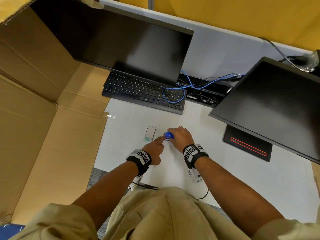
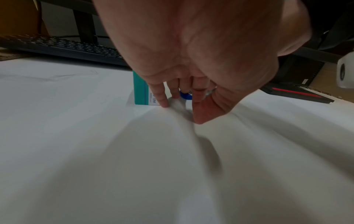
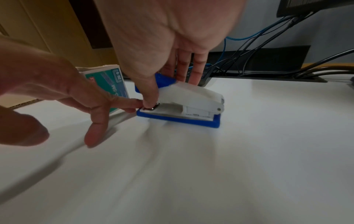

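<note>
A small blue and white stapler lies on the white desk. My right hand grips its top from above, thumb on the near side and fingers on the far side. My left hand reaches in from the left with straight, spread fingers; one fingertip touches the stapler's metal front end. A teal and white staple box stands upright just left of the stapler. In the left wrist view only a blue sliver of the stapler shows past the fingers.
A black keyboard lies behind the stapler under a dark monitor. A second monitor with its base stands to the right. Blue and black cables run between them. Large cardboard sheets fill the left side.
</note>
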